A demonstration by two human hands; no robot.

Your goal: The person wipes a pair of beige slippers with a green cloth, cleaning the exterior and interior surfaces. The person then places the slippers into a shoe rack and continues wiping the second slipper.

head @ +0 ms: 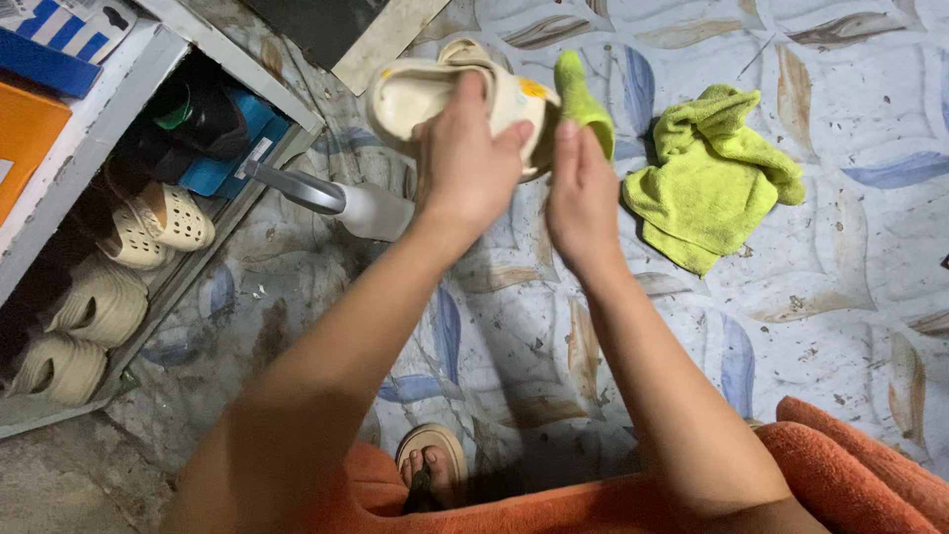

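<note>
The left hand (465, 163) grips a sandal (435, 94); the right hand (581, 198) is just beside it, to its right, touching a small cloth (581, 94) at the sandal's edge. Right of both hands a bigger cloth (712, 178) lies on the floor (840, 287). Left of them — a spray bottle (336, 198), then a shelf (89, 148) with shoes (158, 222) in it. Below the hands — a foot (432, 467).

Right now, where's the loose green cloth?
Head view, upper right: the loose green cloth lies crumpled on the tiled floor, just right of the right hand.
</note>
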